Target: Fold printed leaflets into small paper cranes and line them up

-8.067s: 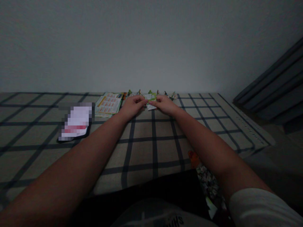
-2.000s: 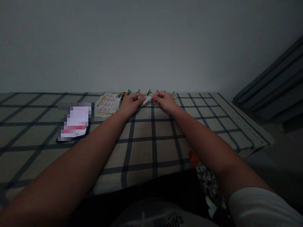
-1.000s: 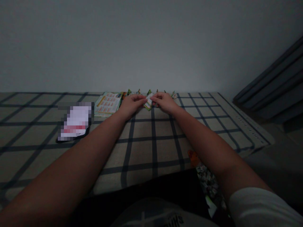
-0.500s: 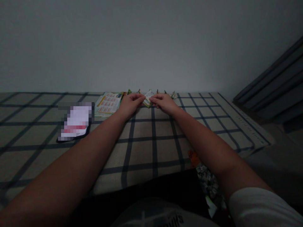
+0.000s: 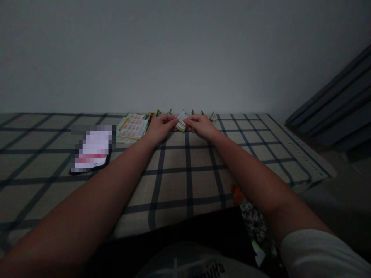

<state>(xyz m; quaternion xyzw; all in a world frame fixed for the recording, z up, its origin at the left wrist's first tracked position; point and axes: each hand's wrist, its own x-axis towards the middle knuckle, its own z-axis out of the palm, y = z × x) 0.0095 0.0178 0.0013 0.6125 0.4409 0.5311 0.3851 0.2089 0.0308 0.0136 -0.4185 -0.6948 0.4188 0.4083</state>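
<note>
Between my two hands is a small folded piece of printed paper, white and green, standing at a slant with a pointed top. My left hand pinches its left edge between thumb and fingers. From the other side my right hand pinches the right edge the same way. Behind the hands, small pointed folded papers stand in a row near the wall, several of them partly hidden. Just left of my left hand lies a stack of printed sheets.
A phone with a blurred bright screen lies on the checked tablecloth at the left. A pale wall rises behind the table. Crumpled papers and an orange piece sit below my right forearm. Dark grey folds of cloth hang at right.
Both hands stay almost in place, still pinching the folded paper. The paper's lower part has shifted slightly.
</note>
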